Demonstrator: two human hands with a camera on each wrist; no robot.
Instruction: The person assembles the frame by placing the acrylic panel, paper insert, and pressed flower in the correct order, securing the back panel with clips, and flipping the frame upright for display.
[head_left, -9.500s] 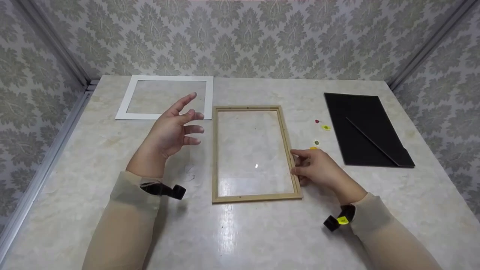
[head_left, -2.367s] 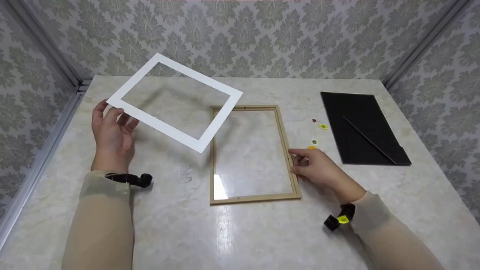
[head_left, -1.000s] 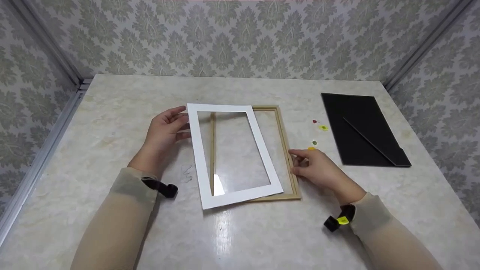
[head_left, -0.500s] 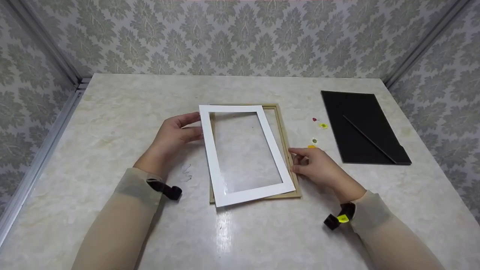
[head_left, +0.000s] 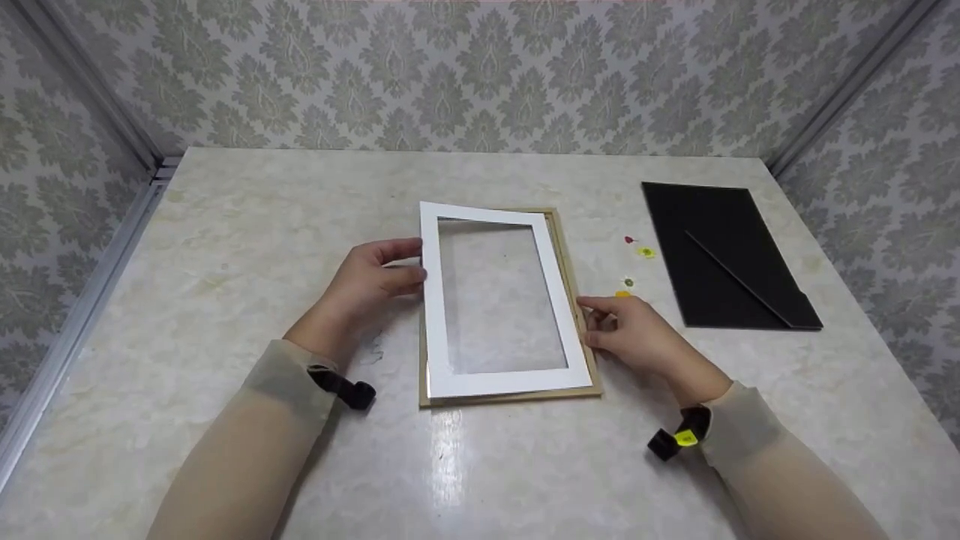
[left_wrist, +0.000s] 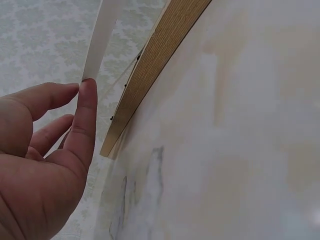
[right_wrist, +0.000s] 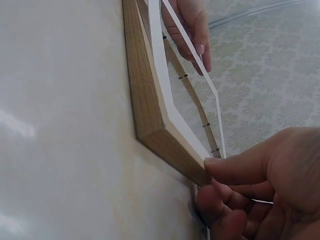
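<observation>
My left hand (head_left: 367, 274) pinches the left edge of a white picture mat (head_left: 510, 384) between thumb and fingers. The mat lies over a light wooden picture frame (head_left: 525, 396), its left side raised and its right side low within the frame. In the left wrist view, a gap shows between the mat (left_wrist: 97, 50) and the wooden frame (left_wrist: 145, 75). My right hand (head_left: 634, 330) grips the right rail of the frame, which lies on the table. Small dark tabs along the frame's inner side show in the right wrist view. A clear pane lies inside the frame.
A black backing board (head_left: 675, 270) with a thin black strip across it lies at the right. Small dried flowers, including a red one (head_left: 629, 239) and a yellow one (head_left: 646, 253), lie between board and frame. Patterned walls close off the table's back and sides.
My left hand took the white mat from the table's back left, turned it upright and carried it right over the frame, where its right side has lowered. My right hand has stayed on the frame.
</observation>
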